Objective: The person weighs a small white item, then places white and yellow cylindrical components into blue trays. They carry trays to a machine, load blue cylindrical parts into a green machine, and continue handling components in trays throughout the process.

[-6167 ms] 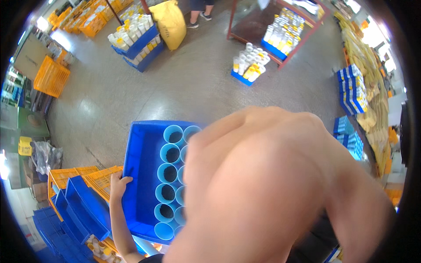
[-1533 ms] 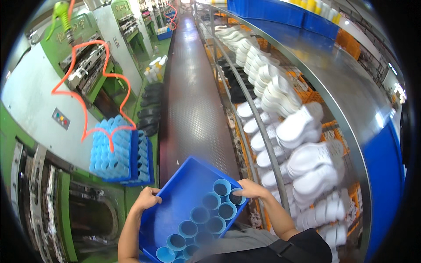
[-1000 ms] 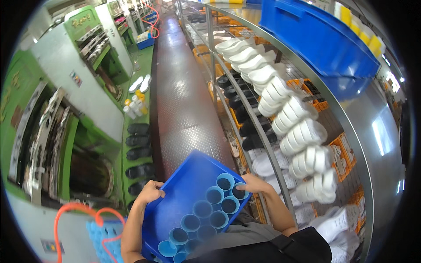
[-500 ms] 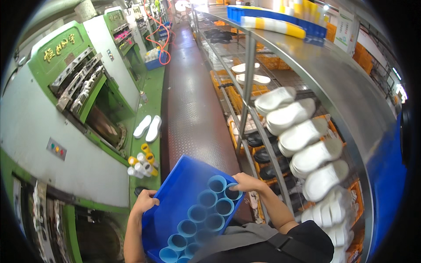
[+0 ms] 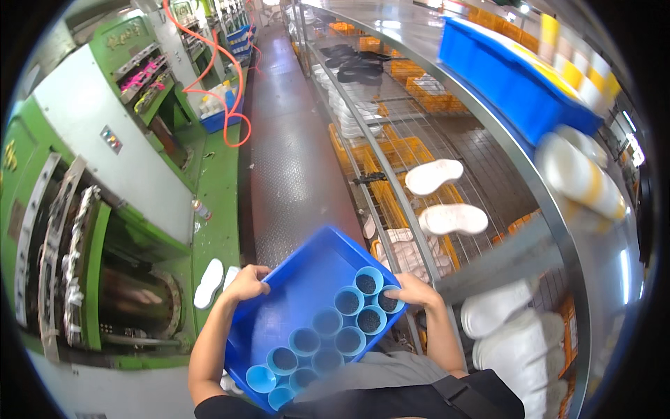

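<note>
A blue plastic tray (image 5: 278,304) is held tilted in front of my body, between both hands. My left hand (image 5: 247,283) is closed over its left rim, thumb on the inside. At the right rim, my right hand (image 5: 417,290) grips the tray, its thumb against a light blue cup (image 5: 389,299). Several such cups stand in rows along the tray's right side. Dark granules show in many of them, such as the upper cup (image 5: 368,281). The nearest cups are partly hidden by my clothing. The tray's left part shows bare blue plastic.
Green and white press machines (image 5: 73,91) line the left, with a red coiled hose (image 5: 241,105) hanging down. A textured metal walkway (image 5: 279,188) runs ahead. At the right, a metal rack (image 5: 516,164) holds white soles (image 5: 455,219); a blue bin (image 5: 502,77) stands on top.
My view has moved forward along the walkway: the machines, rack and bin now appear nearer. Both hands still hold the tray, and the cups' dark contents show more clearly.
</note>
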Demonstrator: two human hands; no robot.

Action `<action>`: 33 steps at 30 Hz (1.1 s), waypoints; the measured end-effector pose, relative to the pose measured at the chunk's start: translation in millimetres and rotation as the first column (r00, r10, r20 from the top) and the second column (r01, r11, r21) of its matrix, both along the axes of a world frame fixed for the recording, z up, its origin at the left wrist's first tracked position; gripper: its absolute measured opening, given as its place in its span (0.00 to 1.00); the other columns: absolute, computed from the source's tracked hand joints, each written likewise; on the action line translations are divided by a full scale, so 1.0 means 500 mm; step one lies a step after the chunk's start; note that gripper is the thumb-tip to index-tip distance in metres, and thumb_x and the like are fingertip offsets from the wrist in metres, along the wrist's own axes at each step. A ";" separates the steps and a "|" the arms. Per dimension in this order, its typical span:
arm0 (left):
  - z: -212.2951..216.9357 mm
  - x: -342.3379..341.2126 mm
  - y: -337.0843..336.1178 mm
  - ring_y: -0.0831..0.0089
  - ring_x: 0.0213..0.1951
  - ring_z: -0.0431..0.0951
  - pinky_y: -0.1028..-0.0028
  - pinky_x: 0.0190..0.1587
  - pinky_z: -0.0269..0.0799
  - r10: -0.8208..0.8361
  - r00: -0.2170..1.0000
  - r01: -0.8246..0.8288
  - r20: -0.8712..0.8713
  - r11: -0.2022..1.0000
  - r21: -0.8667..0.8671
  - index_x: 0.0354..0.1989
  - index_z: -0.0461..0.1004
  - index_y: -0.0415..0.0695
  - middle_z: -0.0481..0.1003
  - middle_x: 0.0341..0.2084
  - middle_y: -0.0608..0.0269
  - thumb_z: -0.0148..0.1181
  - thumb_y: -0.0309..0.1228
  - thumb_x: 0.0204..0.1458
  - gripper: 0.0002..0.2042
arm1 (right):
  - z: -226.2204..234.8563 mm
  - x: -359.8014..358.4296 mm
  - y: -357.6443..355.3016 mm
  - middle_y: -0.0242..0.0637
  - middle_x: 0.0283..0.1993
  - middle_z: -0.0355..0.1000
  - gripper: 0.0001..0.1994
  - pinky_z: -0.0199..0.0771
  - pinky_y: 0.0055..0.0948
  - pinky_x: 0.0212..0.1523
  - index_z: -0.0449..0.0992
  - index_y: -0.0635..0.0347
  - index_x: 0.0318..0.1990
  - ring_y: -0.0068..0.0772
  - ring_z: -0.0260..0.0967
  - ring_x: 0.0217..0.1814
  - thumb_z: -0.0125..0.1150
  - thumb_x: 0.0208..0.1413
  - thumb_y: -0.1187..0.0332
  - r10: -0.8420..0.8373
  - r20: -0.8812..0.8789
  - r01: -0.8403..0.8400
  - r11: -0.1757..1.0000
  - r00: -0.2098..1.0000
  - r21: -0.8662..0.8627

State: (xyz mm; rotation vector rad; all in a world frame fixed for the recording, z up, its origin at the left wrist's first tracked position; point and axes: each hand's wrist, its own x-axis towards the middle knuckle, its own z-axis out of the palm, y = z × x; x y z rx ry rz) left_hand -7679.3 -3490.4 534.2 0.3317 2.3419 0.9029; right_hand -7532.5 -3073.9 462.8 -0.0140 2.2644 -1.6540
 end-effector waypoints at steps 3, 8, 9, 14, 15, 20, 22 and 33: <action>-0.006 -0.263 0.057 0.78 0.30 0.75 0.74 0.36 0.72 0.015 1.000 -0.014 -0.017 1.000 0.026 0.40 0.81 0.39 0.79 0.26 0.66 0.61 0.21 0.34 0.19 | -0.014 -0.286 0.067 0.40 0.34 0.80 0.12 0.75 0.33 0.41 0.80 0.66 0.43 0.29 0.76 0.37 0.66 0.52 0.71 0.052 0.026 -0.055 0.991 0.998 0.118; 0.051 -0.649 0.111 0.76 0.32 0.77 0.74 0.40 0.73 0.129 0.992 -0.129 -0.002 0.990 0.059 0.42 0.80 0.38 0.80 0.29 0.66 0.60 0.20 0.35 0.20 | 0.070 -0.755 0.145 0.43 0.33 0.80 0.12 0.75 0.35 0.42 0.80 0.65 0.42 0.31 0.77 0.37 0.69 0.53 0.68 0.142 -0.012 -0.138 0.976 0.990 0.166; 0.058 -0.723 0.117 0.76 0.33 0.77 0.75 0.41 0.73 0.134 0.991 -0.132 -0.007 0.986 0.102 0.43 0.80 0.38 0.80 0.30 0.66 0.60 0.20 0.35 0.20 | 0.084 -0.839 0.154 0.43 0.33 0.80 0.12 0.75 0.35 0.42 0.79 0.65 0.42 0.32 0.77 0.36 0.68 0.53 0.68 0.155 -0.028 -0.146 0.968 0.988 0.205; 0.013 -1.116 0.150 0.76 0.35 0.78 0.75 0.42 0.73 0.194 0.980 -0.190 -0.035 0.977 0.096 0.45 0.80 0.37 0.80 0.31 0.65 0.60 0.19 0.36 0.21 | 0.074 -1.285 0.203 0.47 0.34 0.80 0.12 0.75 0.38 0.43 0.79 0.68 0.40 0.40 0.78 0.37 0.67 0.54 0.67 0.238 -0.009 -0.231 0.950 0.971 0.212; 0.003 -1.204 0.157 0.75 0.34 0.78 0.75 0.42 0.73 0.181 0.982 -0.176 -0.049 0.981 0.085 0.44 0.80 0.37 0.80 0.31 0.65 0.60 0.19 0.36 0.21 | 0.066 -1.375 0.208 0.48 0.35 0.80 0.12 0.75 0.38 0.44 0.79 0.69 0.40 0.40 0.78 0.38 0.66 0.54 0.68 0.238 -0.006 -0.233 0.955 0.971 0.182; 0.029 -1.669 0.194 0.75 0.33 0.78 0.74 0.41 0.74 0.213 0.975 -0.207 -0.065 0.974 0.090 0.43 0.81 0.38 0.80 0.30 0.65 0.61 0.20 0.37 0.19 | 0.097 -1.854 0.240 0.49 0.37 0.80 0.14 0.75 0.38 0.45 0.78 0.69 0.44 0.39 0.78 0.39 0.66 0.56 0.68 0.258 -0.035 -0.241 0.936 0.966 0.256; 0.051 -1.841 0.193 0.76 0.33 0.78 0.74 0.41 0.74 0.217 0.974 -0.209 -0.061 0.971 0.116 0.42 0.81 0.38 0.80 0.30 0.65 0.61 0.20 0.37 0.19 | 0.128 -2.033 0.256 0.49 0.37 0.80 0.14 0.75 0.37 0.46 0.78 0.69 0.45 0.39 0.78 0.39 0.66 0.56 0.68 0.282 -0.028 -0.271 0.941 0.959 0.201; 0.028 -2.669 0.081 0.70 0.36 0.81 0.72 0.43 0.75 0.377 0.926 -0.377 -0.017 0.926 -0.016 0.44 0.83 0.39 0.83 0.33 0.58 0.70 0.30 0.38 0.20 | 0.074 -3.035 0.144 0.50 0.34 0.79 0.16 0.74 0.38 0.42 0.78 0.70 0.40 0.42 0.76 0.36 0.64 0.53 0.62 0.480 -0.016 -0.467 0.860 0.877 0.206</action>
